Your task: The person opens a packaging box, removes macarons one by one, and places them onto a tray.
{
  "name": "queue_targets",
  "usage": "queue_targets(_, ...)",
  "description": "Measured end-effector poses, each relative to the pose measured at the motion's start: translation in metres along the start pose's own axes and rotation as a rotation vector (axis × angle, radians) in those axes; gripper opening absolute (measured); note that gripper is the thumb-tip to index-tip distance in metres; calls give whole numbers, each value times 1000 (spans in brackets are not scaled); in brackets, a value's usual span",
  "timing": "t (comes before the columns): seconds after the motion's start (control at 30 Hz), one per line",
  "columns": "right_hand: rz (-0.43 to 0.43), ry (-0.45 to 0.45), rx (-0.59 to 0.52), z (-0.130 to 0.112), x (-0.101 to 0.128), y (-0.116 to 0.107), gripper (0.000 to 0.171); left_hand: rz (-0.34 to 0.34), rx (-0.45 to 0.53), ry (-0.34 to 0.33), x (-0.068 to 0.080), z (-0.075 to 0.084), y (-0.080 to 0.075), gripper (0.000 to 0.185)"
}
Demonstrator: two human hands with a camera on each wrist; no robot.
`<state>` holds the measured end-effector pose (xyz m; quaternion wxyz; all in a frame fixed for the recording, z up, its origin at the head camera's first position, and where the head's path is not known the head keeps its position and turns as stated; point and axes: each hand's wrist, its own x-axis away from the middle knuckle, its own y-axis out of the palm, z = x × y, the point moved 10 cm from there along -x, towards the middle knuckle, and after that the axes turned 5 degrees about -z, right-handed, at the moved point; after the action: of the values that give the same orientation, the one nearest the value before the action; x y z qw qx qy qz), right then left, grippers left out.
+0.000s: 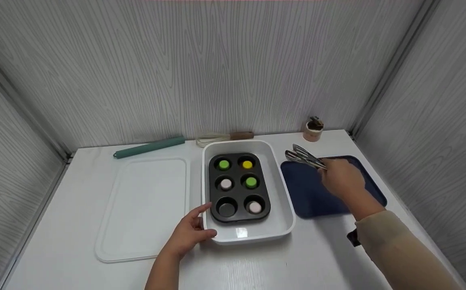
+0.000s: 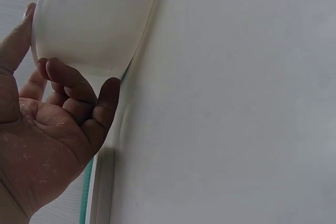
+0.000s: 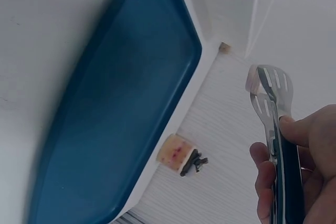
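Observation:
My left hand (image 1: 188,231) grips the near-left corner of a white rectangular tub (image 1: 285,219). In the left wrist view its curled fingers lie against the tub's wall (image 2: 100,19). Inside the tub sits a dark muffin tin (image 1: 239,193). Several of its cups hold small round pieces: green (image 1: 223,164), yellow (image 1: 247,164) and pale pink (image 1: 255,207); the near-left cup (image 1: 227,208) is bare. Above a blue tray (image 1: 309,189), my right hand (image 1: 344,179) holds metal tongs (image 1: 303,156). Between the tong heads a pale pink piece (image 3: 253,80) shows in the right wrist view.
Left of the tub lies a flat translucent lid (image 1: 146,205). Along the back are a green rolling pin (image 1: 150,147), a whisk (image 1: 225,137) and a small pot (image 1: 313,131) with dark bits on top. Panels stand behind and at both sides.

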<state>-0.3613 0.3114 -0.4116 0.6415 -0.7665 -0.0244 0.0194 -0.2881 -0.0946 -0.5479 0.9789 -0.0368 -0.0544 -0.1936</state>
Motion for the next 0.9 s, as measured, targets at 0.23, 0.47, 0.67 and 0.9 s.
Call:
queue_targets(0.23,-36,45,-9,8,-5,19,39,10,1,-20,0,-2,-1,87)
queue_targets(0.47,-64,62,-20,12,-9,36,25,7,4,0,1,2,0,87)
queue_targets(0.67,-76,77,-36,16,-11,46,21,7,31,13,3,3,0,90)
queue_targets(0.9,-99,91,-37,17,-12,55,28,13,26,5,3,2,0,91)
